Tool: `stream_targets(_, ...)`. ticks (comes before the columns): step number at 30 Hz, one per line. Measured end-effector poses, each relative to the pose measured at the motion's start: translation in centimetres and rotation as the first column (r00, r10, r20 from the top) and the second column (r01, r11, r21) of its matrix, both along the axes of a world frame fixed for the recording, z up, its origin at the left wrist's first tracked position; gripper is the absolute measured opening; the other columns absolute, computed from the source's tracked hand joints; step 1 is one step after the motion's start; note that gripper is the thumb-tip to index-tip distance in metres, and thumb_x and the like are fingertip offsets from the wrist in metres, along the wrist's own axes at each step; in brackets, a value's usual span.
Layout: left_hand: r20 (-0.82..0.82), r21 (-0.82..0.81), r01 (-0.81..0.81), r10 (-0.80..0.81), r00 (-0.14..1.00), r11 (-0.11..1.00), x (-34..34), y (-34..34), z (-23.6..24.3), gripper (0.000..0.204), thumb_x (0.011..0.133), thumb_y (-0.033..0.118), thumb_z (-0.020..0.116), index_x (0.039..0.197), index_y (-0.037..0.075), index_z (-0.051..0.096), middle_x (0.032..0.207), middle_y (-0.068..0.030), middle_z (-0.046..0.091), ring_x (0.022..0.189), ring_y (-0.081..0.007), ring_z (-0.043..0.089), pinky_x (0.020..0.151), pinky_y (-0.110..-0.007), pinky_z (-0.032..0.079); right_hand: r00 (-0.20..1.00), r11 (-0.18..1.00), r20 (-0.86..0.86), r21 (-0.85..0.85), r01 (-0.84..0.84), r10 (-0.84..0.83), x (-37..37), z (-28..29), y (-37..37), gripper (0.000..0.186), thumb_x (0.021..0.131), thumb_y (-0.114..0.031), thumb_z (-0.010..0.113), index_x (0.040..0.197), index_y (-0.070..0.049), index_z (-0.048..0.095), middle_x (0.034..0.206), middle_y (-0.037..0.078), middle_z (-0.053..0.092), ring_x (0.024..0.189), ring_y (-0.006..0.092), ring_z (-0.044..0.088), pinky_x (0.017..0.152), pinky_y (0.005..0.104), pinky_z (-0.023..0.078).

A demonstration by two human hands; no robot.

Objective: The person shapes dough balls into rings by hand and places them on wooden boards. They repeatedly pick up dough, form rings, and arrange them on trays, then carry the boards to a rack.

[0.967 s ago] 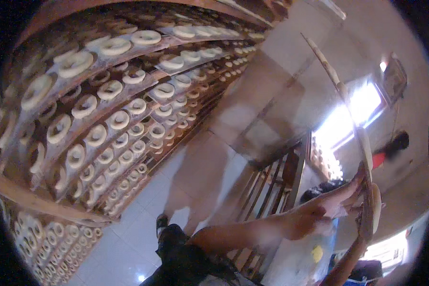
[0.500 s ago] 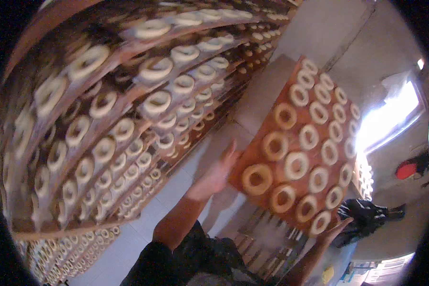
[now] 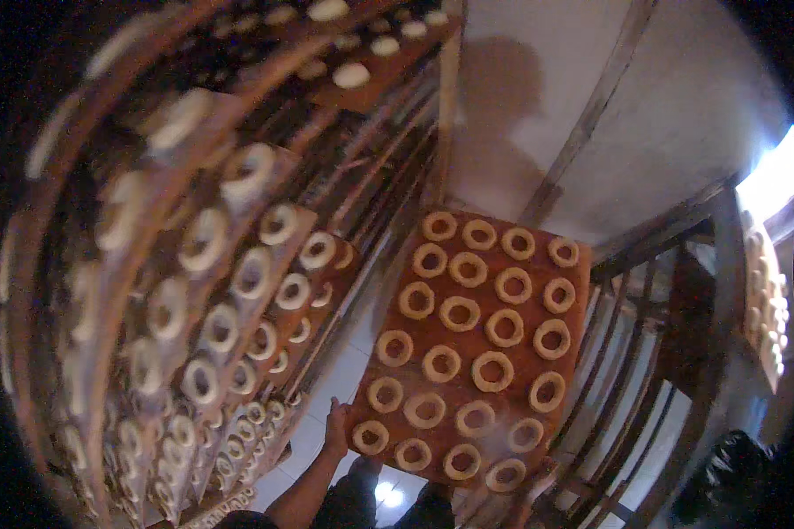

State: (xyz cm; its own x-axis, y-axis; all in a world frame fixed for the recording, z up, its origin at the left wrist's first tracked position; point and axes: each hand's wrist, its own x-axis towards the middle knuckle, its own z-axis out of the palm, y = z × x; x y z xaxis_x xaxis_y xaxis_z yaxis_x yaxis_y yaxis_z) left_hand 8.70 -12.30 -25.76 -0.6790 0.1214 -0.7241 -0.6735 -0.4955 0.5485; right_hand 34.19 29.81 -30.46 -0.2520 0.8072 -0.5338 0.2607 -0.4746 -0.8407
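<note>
A reddish-brown wooden board [image 3: 415, 377] carries several rows of pale dough rings [image 3: 509, 372], spaced apart and lying flat. I hold it in front of me between both hands. My left hand [image 3: 337, 429] grips its left edge near the close corner, thumb showing beside the wood. At the near right corner, my right hand [image 3: 539, 487] is blurred and partly covered by the board, its fingers around that edge.
On the left stands a tall wooden rack [image 3: 304, 141] whose shelves bear boards of dough rings. Another slatted rack [image 3: 631, 370] is on the right, beside a black plastic bag [image 3: 723, 476]. A wall [image 3: 582, 88] rises ahead; pale floor tiles [image 3: 313, 441] show below.
My view has turned, bringing the right-hand slatted rack into sight. The board has gone from steeply tilted on the right to a flatter position nearer the middle, still in both hands.
</note>
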Motion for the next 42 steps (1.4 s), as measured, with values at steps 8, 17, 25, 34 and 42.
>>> stream_targets(8, -0.029, -0.296, -0.154, 0.152, 0.988, 0.943, 2.2, -1.7, -10.9, 0.045, 0.1, 0.048, 0.036, 0.088, 0.011, 0.059, 0.088, -0.007, 0.063, 0.083, -0.0204, 0.059, 0.081, -0.035, 0.048, 0.922, 0.97, 0.332, -0.198, -0.142, 0.202, 1.2, -14.8, 1.0, 0.052, 0.096, -0.051, 0.045, 0.095, -0.001, 0.058, 0.087, 0.006, 0.059, 0.079, 0.0187, 0.055, 0.069, 0.0349, 0.047)
stream_targets(17, 0.292, -0.273, -0.07, 0.152, 0.944, 0.96, 0.9, 1.4, -7.6, 0.055, 0.096, 0.058, 0.035, 0.123, 0.012, 0.051, 0.116, -0.0085, 0.061, 0.1, -0.0236, 0.06, 0.087, -0.047, 0.049, 0.656, 0.672, 0.264, 0.039, -0.739, 0.707, -21.0, -22.5, 9.1, 0.048, 0.097, -0.046, 0.046, 0.091, -0.001, 0.058, 0.082, 0.003, 0.058, 0.074, 0.0162, 0.054, 0.062, 0.0334, 0.045)
stream_targets(25, -0.005, -0.524, -0.431, 0.503, 0.864, 0.735, -2.2, 3.9, -10.2, 0.034, 0.091, 0.041, 0.047, 0.11, 0.014, 0.056, 0.098, -0.0113, 0.057, 0.085, -0.0274, 0.057, 0.072, -0.05, 0.045, 0.383, 0.378, -0.069, 0.397, -0.836, 0.921, -48.8, -14.1, -0.8, 0.041, 0.099, -0.041, 0.045, 0.087, -0.004, 0.06, 0.075, 0.006, 0.059, 0.068, 0.0152, 0.054, 0.057, 0.0312, 0.043)
stream_targets(34, 0.637, -0.666, 0.264, -0.347, 0.688, -0.698, -4.4, 0.8, -12.5, 0.015, 0.088, 0.018, 0.054, 0.077, 0.01, 0.06, 0.054, -0.011, 0.055, 0.048, -0.0296, 0.056, 0.042, -0.043, 0.04, 0.071, -0.144, 0.23, 0.791, -0.595, 0.97, -61.7, -13.5, -11.9, 0.026, 0.087, -0.027, 0.055, 0.104, -0.007, 0.06, 0.101, 0.014, 0.062, 0.073, 0.0344, 0.061, 0.064, 0.0421, 0.05)
stream_targets(42, 0.702, -0.615, 0.37, -0.27, 0.659, -0.696, 1.4, -5.5, -19.2, 0.013, 0.085, 0.012, 0.052, 0.092, 0.009, 0.062, 0.061, -0.0097, 0.059, 0.049, -0.0269, 0.058, 0.043, -0.044, 0.041, -0.097, -0.127, 0.088, 0.452, -0.883, 0.991, -60.7, -13.3, -20.9, 0.027, 0.092, -0.024, 0.048, 0.101, -0.001, 0.058, 0.084, 0.023, 0.064, 0.074, 0.0414, 0.062, 0.067, 0.0464, 0.051)
